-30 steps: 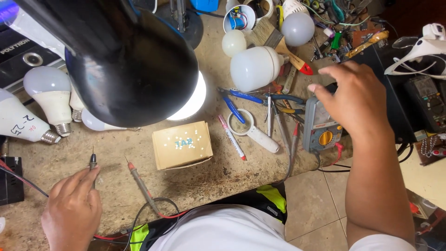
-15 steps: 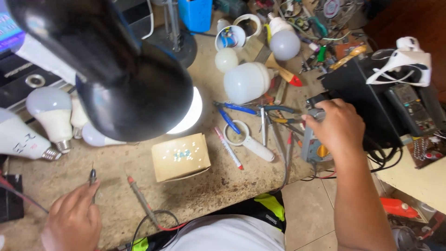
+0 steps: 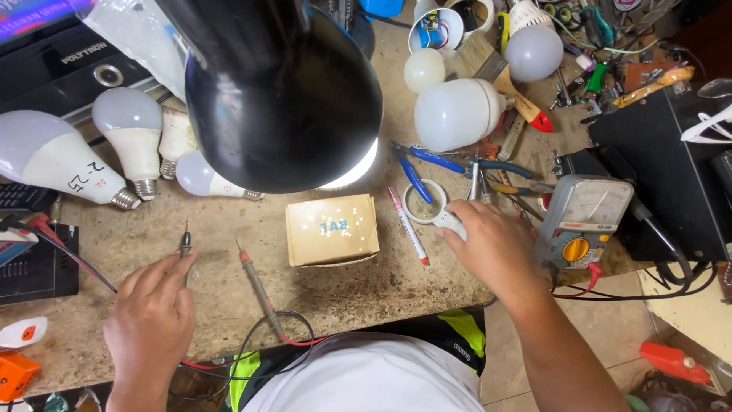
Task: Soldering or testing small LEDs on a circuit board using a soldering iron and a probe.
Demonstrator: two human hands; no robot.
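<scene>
Right hand (image 3: 492,248) moved from multimeter (image 3: 583,221), now gripping magnifier (image 3: 435,210); left hand (image 3: 152,320) pinching probe (image 3: 184,246).

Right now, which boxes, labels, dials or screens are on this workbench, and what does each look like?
Small cardboard box: bench centre under the black lamp, tan, squarish, blue label.
Analogue multimeter: beside the right hand, grey, white dial face, orange knob.
Large bulb: far left, white, handwritten marks.
Black device: top left, printed label, round button.
</scene>
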